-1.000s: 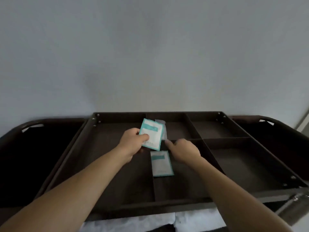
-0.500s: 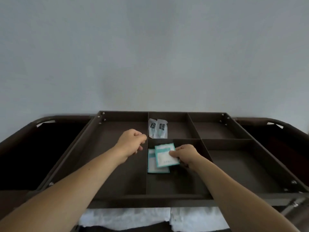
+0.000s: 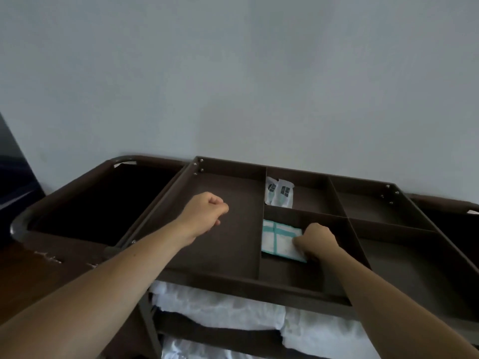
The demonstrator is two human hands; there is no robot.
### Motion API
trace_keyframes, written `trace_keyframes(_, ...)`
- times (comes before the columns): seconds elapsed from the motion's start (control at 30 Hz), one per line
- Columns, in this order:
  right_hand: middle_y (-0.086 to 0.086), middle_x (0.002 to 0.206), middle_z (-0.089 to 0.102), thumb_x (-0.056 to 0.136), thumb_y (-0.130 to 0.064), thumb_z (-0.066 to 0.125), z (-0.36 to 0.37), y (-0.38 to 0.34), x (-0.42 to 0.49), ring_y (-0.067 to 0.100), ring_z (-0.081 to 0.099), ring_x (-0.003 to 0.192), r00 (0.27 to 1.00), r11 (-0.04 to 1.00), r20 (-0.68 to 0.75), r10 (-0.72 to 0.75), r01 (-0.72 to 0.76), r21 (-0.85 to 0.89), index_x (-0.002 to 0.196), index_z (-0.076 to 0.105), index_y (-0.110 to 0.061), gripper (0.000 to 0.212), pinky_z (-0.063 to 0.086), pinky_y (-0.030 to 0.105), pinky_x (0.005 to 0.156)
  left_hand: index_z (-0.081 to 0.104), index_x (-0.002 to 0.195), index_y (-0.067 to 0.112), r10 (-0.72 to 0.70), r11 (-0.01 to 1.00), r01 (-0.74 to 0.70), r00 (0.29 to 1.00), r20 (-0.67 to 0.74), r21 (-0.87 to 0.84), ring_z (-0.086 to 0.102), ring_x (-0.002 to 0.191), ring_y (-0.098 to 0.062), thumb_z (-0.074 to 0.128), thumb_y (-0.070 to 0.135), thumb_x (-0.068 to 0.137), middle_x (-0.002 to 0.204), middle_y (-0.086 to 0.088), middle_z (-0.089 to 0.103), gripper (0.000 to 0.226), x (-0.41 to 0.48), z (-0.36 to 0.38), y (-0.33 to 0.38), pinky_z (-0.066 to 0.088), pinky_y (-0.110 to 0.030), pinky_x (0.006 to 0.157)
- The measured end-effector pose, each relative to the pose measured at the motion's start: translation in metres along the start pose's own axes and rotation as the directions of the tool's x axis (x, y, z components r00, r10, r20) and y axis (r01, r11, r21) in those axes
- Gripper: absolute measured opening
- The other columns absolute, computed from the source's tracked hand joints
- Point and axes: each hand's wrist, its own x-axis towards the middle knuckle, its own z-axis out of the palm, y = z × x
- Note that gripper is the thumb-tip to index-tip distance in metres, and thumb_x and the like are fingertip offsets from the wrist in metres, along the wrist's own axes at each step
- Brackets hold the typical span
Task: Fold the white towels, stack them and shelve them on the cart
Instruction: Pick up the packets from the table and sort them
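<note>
Packets (image 3: 281,240) are now lying stacked, right hand (image 3: 316,242) pinching them; left hand (image 3: 204,212) is hovering fisted, empty; towels (image 3: 220,307) are lying crosswise below both.

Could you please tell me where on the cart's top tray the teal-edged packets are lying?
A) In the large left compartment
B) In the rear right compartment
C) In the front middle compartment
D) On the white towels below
C: the teal-edged packets lie flat in the front middle compartment, with the right hand curled at their right edge, just in front of the divider behind which the small sachets sit.
</note>
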Motion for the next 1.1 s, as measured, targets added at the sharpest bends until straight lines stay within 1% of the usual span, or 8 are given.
trace_keyframes(0.27, 0.004, 0.079, 0.062, 0.089, -0.028, 0.063, -0.023, -0.065, -0.050, 0.019, 0.062, 0.069, 0.958, 0.990, -0.253, -0.136, 0.124, -0.066, 0.097, 0.057, -0.010, 0.021, 0.051, 0.032, 0.059, 0.061, 0.115, 0.017, 0.071, 0.997, -0.072, 0.987, -0.146, 0.001, 0.063, 0.093, -0.015, 0.061, 0.026, 0.094, 0.102, 0.001, 0.064, 0.023, -0.013, -0.100, -0.028, 0.051, -0.031, 0.080)
trace_keyframes(0.37, 0.002, 0.093, 0.065, 0.091, -0.033, 0.059, -0.021, -0.140, -0.089, 0.024, 0.064, 0.084, 0.901, 0.956, -0.320, -0.295, 0.279, -0.097, 0.101, 0.060, -0.014, 0.021, 0.052, 0.036, 0.074, 0.057, 0.127, 0.016, 0.074, 0.997, -0.073, 0.980, -0.187, 0.011, 0.059, 0.105, -0.013, 0.061, 0.028, 0.094, 0.114, 0.002, 0.061, 0.034, -0.018, -0.150, -0.061, 0.045, -0.024, 0.083)
trace_keyframes(0.47, -0.001, 0.102, 0.065, 0.092, -0.038, 0.060, 0.005, -0.219, -0.132, 0.024, 0.063, 0.097, 0.834, 0.893, -0.332, -0.441, 0.444, -0.073, 0.110, 0.060, -0.019, 0.026, 0.050, 0.037, 0.083, 0.054, 0.131, 0.016, 0.070, 0.997, -0.060, 0.979, -0.194, 0.054, 0.055, 0.096, -0.004, 0.059, 0.030, 0.096, 0.112, 0.006, 0.059, 0.038, -0.032, -0.206, -0.098, 0.040, -0.018, 0.073)
trace_keyframes(0.63, 0.006, 0.090, 0.067, 0.097, -0.037, 0.059, 0.097, -0.358, -0.197, 0.009, 0.055, 0.067, 0.760, 0.762, -0.069, -0.646, 0.639, -0.104, 0.096, 0.062, -0.013, 0.024, 0.038, 0.023, 0.055, 0.056, 0.106, 0.017, -0.036, 0.993, 0.069, 0.951, -0.308, 0.097, 0.051, 0.089, -0.017, 0.057, 0.024, 0.094, 0.099, -0.002, 0.052, 0.015, -0.071, -0.330, -0.183, 0.043, -0.031, 0.077)
trace_keyframes(0.73, 0.002, 0.107, 0.065, 0.098, -0.043, 0.056, 0.140, -0.430, -0.222, 0.016, 0.058, 0.087, 0.720, 0.713, 0.018, -0.694, 0.691, -0.124, 0.117, 0.058, -0.014, 0.035, 0.045, 0.029, 0.070, 0.058, 0.092, 0.007, -0.128, 0.978, 0.176, 0.929, -0.347, 0.110, 0.048, 0.079, -0.019, 0.057, 0.024, 0.093, 0.089, -0.007, 0.047, 0.017, -0.092, -0.389, -0.226, 0.035, -0.032, 0.068)
trace_keyframes(0.83, 0.000, 0.093, 0.061, 0.096, -0.045, 0.055, 0.171, -0.489, -0.230, 0.025, 0.060, 0.094, 0.654, 0.644, 0.087, -0.751, 0.755, -0.123, 0.102, 0.059, -0.017, 0.029, 0.046, 0.032, 0.070, 0.053, 0.084, 0.015, -0.181, 0.956, 0.250, 0.914, -0.363, 0.153, 0.051, 0.076, -0.015, 0.057, 0.027, 0.094, 0.087, -0.001, 0.051, 0.016, -0.100, -0.433, -0.260, 0.037, -0.030, 0.064)
trace_keyframes(0.97, 0.002, 0.122, 0.061, 0.095, -0.050, 0.056, 0.205, -0.556, -0.229, 0.024, 0.057, 0.115, 0.602, 0.594, 0.149, -0.785, 0.799, -0.095, 0.122, 0.059, -0.015, 0.044, 0.046, 0.037, 0.095, 0.050, 0.137, 0.017, -0.247, 0.925, 0.332, 0.894, -0.373, 0.184, 0.057, 0.113, -0.022, 0.055, 0.038, 0.096, 0.130, -0.003, 0.056, 0.047, -0.088, -0.470, -0.298, 0.046, -0.033, 0.088)
trace_keyframes(1.1, 0.005, 0.138, 0.054, 0.095, -0.053, 0.052, 0.238, -0.614, -0.204, 0.024, 0.051, 0.124, 0.541, 0.524, 0.258, -0.800, 0.841, -0.138, 0.133, 0.053, -0.015, 0.054, 0.041, 0.036, 0.102, 0.039, 0.148, 0.020, -0.308, 0.906, 0.375, 0.901, -0.304, 0.194, 0.049, 0.127, -0.019, 0.055, 0.041, 0.096, 0.147, -0.001, 0.045, 0.059, -0.058, -0.489, -0.329, 0.042, -0.031, 0.098)
